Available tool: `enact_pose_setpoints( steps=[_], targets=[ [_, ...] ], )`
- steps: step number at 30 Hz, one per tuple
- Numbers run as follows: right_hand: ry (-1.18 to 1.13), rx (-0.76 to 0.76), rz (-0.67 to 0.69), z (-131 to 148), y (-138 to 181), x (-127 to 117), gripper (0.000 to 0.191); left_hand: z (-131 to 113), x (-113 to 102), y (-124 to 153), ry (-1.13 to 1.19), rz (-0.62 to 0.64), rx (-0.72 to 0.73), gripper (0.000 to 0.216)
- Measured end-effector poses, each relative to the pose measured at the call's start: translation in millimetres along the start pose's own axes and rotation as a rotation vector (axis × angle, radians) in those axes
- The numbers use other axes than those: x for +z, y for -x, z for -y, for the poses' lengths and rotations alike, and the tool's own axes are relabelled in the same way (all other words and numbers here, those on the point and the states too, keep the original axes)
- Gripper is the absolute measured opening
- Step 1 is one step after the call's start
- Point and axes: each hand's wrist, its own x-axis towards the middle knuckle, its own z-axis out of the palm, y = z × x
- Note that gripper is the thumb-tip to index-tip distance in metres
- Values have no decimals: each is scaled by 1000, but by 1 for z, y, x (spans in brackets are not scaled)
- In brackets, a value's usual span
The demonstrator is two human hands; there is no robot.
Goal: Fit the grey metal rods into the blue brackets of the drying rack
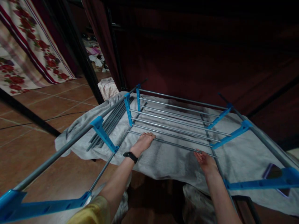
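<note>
A drying rack of grey metal rods (pixel 177 124) and blue plastic brackets (pixel 104 133) stands over a grey towel (pixel 163 158) spread on the floor. My left hand (pixel 143 142), with a black watch on its wrist, lies palm down, fingers together, on the nearest rod of the rack's shelf. My right hand (pixel 205 161) curls its fingers around the same rod further right. A bundle of loose grey rods (pixel 109 124) lies on the towel at the left.
A phone (pixel 274 174) lies on the towel at the right, behind a blue bracket (pixel 263 183). Dark red fabric of a wardrobe (pixel 198 53) rises behind. Brown tiled floor (pixel 39 112) extends left, with a floral cloth (pixel 25 49) hanging beyond.
</note>
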Motion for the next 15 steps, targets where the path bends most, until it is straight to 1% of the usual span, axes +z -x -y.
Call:
enact_pose_setpoints(
  steps=[4,9,15],
  targets=[
    [-3,-4,-5,-2,-3,-3,16,-1,1,0,-2,2,-3,44],
    [5,4,2,-1,-4,-3,22,-2,-1,1,31,13,-14,44],
    [20,-4,-14,-2,-5,-4,18,-3,-1,0,42,26,-16,43]
  ],
)
